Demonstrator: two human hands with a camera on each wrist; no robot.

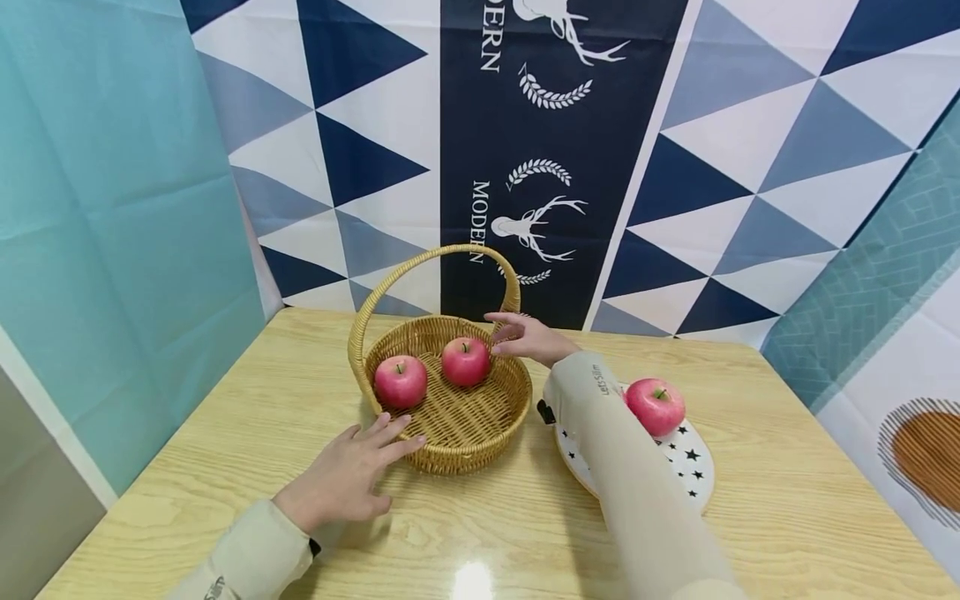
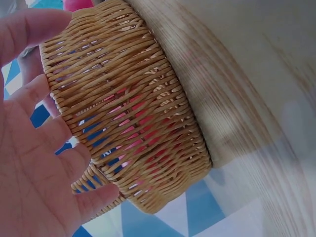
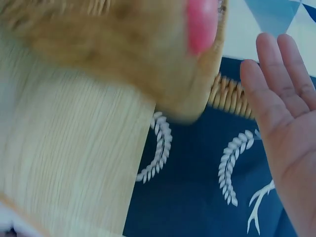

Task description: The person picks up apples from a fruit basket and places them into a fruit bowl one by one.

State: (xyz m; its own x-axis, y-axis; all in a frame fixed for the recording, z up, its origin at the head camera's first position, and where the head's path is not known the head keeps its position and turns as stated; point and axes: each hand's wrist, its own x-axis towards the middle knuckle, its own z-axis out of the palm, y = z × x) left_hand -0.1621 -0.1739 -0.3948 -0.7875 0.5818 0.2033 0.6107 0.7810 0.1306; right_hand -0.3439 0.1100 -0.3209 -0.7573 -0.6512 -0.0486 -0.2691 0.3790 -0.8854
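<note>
Wicker basket (image 1: pixel 457 461): two apples (image 1: pixel 401 382) inside. I see left hand (image 1: pixel 347 477), fingers spread, at its near-left rim; right hand (image 1: pixel 531 338), fingers loosely parted, by its far-right rim.

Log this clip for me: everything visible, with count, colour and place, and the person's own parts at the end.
Basket: 1, golden brown, on the table
Apples: 3, red, two inside the basket, one on the plate
Plate: 1, white with black stars, right of the basket, partly behind a sleeve
Table: 1, light wood, under everything
Patterned backdrop: 1, navy, blue and white, behind the table
Teal cloth: 1, teal, far left
Brown round print: 1, brown, far right
Sleeves: 2, beige, one on each arm
Left hand: 1, bare, at the basket's near-left side
Right hand: 1, bare, by the basket's far-right rim
</note>
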